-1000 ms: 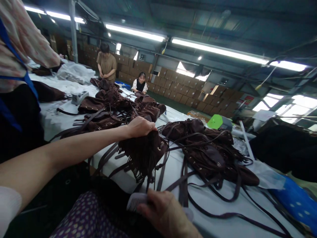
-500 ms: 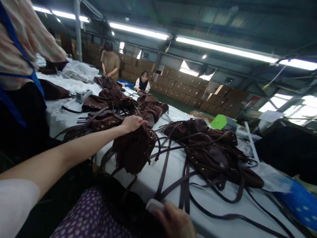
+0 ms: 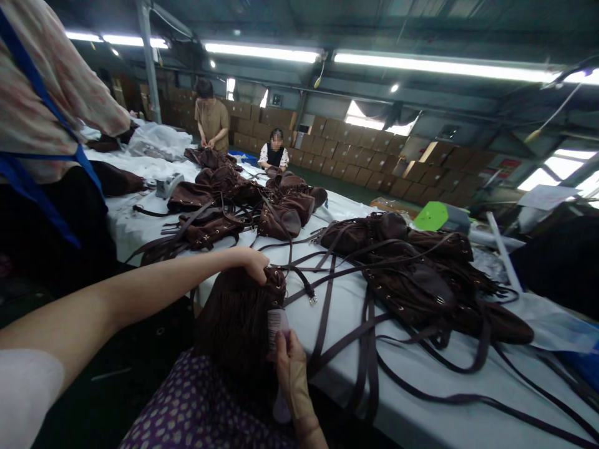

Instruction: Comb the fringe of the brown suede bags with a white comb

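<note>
My left hand (image 3: 255, 265) is closed on the top edge of a dark brown fringed bag (image 3: 234, 305). This bag hangs at the table's near edge, above my lap, with its fringe pointing down. In my right hand (image 3: 291, 362) is a pale comb (image 3: 277, 321), its teeth against the right side of the bag and its handle end showing below my fingers. A strap with a metal buckle (image 3: 313, 299) lies on the table just right of the bag.
The white-covered table (image 3: 346, 374) bears a pile of brown bags (image 3: 412, 287) with long straps on the right and more bags (image 3: 281, 212) farther back. One person (image 3: 51, 112) stands close on the left; two others work at the far end. Cardboard boxes (image 3: 355, 156) line the wall.
My left hand has drawn the bag down and nearer to me. My right hand has raised the comb from low beside the lap up to the fringe.
</note>
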Demonstrator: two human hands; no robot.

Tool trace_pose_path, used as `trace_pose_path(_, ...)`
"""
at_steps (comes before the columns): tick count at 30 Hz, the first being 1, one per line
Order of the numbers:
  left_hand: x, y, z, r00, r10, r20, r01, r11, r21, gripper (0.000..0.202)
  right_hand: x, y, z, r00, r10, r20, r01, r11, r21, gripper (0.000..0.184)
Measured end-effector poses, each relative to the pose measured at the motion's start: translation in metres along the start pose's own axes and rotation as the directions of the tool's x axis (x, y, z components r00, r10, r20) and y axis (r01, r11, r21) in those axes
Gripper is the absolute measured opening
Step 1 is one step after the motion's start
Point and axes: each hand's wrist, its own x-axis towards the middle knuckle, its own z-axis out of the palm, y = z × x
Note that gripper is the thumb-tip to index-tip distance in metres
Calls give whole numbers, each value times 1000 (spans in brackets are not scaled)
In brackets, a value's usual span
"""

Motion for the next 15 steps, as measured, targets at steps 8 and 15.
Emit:
trace_pose_path(8,-14,28,114,944,-253,-210,209,955,-211,43,10,26,39,999,-11,-42,7,996,-91,35)
trace_pose_path(15,-65,10,196,801,-456,-388,237,837,-494,59,8,49,84,1000,1,-16,-2,997,-83,37)
